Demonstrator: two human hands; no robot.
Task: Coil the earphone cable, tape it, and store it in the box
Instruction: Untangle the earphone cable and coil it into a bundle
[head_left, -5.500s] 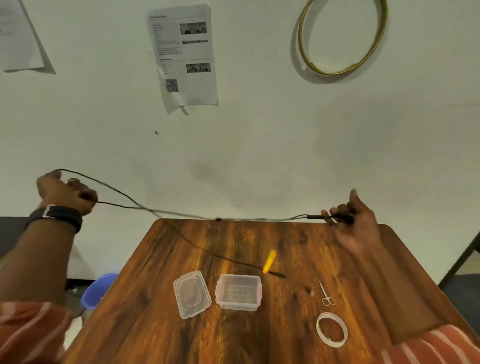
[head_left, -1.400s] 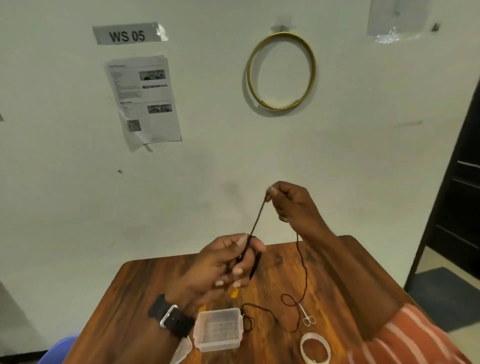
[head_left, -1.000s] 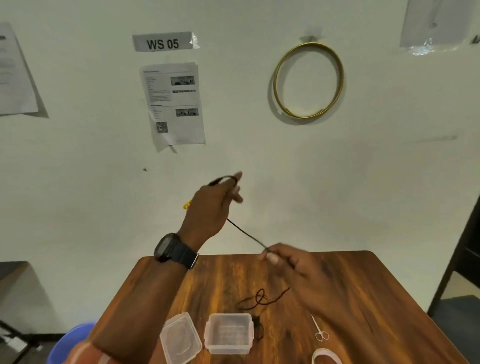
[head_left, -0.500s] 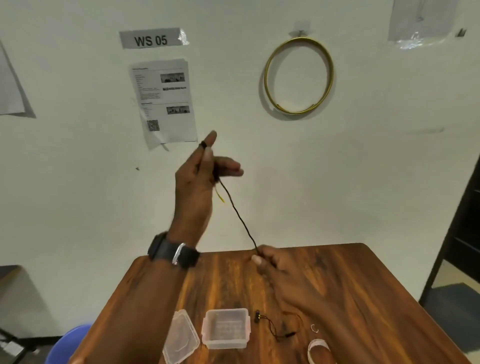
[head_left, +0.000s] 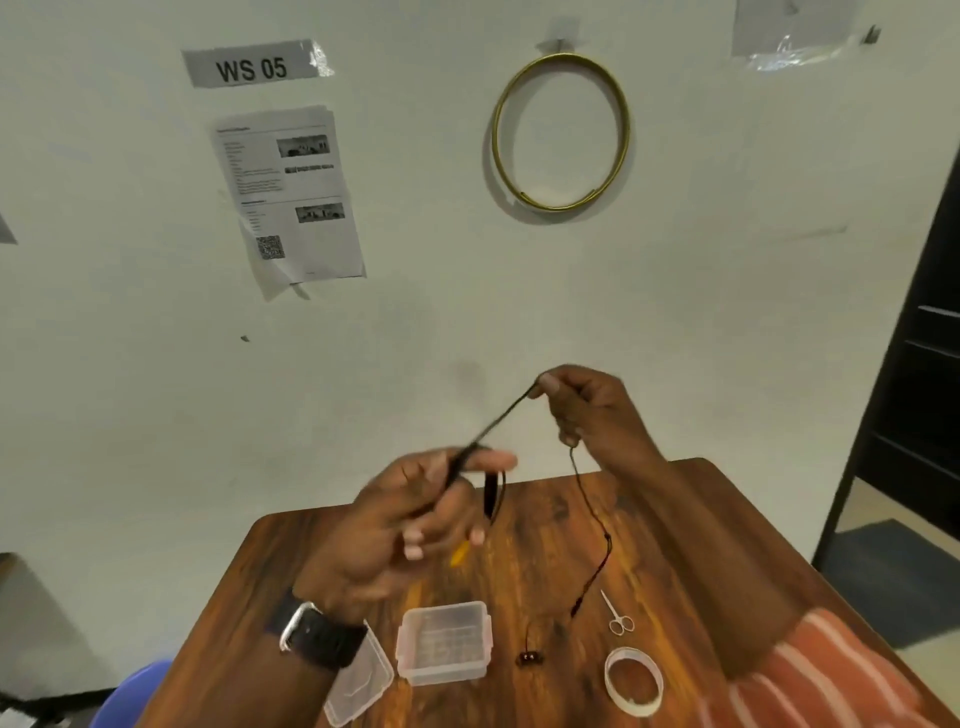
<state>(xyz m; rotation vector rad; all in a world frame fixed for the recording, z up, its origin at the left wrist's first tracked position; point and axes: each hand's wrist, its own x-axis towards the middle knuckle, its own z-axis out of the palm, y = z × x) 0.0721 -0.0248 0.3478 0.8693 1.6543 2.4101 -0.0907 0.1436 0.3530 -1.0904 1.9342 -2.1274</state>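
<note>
Earphone cable running taut, slanting from left hand up-right to right hand; both pinching it; loose tail hanging below right hand.

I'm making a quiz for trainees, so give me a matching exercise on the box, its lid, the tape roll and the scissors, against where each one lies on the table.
Things:
1. box
2. lid
3. tape roll
4. scissors

Places:
A. near the table's right front, closest to the striped sleeve
B. just beyond the tape roll
C. partly under the left wrist
D. between the lid and the small black earpiece

Pairs: 1-D, 2-C, 3-A, 4-B
</note>
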